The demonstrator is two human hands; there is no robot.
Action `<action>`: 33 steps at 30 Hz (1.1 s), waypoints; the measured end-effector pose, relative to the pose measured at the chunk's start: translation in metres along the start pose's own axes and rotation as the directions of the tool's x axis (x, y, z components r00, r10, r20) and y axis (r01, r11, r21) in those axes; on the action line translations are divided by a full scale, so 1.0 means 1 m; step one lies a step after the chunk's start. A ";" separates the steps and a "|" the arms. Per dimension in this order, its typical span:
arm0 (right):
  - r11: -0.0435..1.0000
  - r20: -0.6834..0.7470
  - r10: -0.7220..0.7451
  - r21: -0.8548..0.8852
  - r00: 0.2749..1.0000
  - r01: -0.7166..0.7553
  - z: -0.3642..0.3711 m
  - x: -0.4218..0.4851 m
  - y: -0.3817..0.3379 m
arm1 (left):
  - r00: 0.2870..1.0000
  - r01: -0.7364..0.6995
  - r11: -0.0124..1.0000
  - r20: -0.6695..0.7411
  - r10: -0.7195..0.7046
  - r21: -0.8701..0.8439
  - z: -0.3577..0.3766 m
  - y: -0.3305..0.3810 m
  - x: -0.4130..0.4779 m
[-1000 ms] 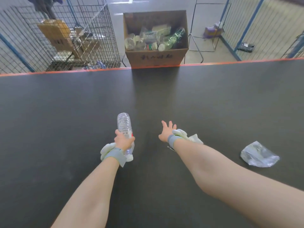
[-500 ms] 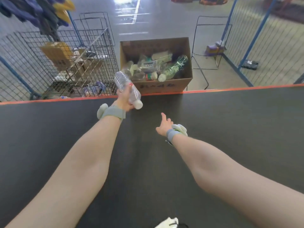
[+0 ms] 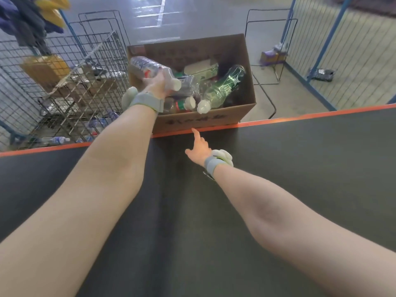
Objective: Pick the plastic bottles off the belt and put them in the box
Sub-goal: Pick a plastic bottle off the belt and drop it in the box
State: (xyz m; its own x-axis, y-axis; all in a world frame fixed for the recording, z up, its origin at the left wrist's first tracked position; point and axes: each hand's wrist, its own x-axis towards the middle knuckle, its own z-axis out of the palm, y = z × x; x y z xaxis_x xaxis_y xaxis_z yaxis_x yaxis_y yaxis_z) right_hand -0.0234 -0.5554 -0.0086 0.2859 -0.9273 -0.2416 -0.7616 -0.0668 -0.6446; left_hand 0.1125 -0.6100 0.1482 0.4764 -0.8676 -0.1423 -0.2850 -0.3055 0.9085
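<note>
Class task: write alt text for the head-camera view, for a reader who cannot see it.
A person's left hand holds a clear plastic bottle over an open cardboard box of bottles beyond the black belt. The right hand hovers empty over the belt, one finger extended.

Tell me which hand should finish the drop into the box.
Left. The left hand already holds the bottle over the box, so it likely only needs to let go. The right hand is empty, over the belt.
</note>
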 end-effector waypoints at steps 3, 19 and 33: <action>1.000 0.009 -0.027 -0.003 1.000 0.027 0.005 0.011 0.001 | 0.997 0.073 0.952 0.037 -0.065 -0.297 0.000 -0.003 0.015; 0.993 -0.010 -0.062 0.095 0.998 0.063 -0.017 0.014 -0.010 | 0.965 0.009 0.989 0.259 0.030 -0.147 -0.004 0.007 0.006; 0.996 0.154 0.089 -0.023 0.984 -0.087 -0.007 -0.102 -0.012 | 0.965 0.085 0.946 0.209 -0.156 0.314 -0.005 -0.104 -0.153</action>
State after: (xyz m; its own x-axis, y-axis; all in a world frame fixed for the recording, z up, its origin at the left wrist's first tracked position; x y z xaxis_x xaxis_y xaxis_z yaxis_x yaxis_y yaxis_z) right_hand -0.0472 -0.4626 0.0291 0.3028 -0.8618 -0.4069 -0.7969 0.0052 -0.6040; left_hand 0.0734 -0.4430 0.0777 0.3310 -0.8718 -0.3612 -0.4900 -0.4859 0.7237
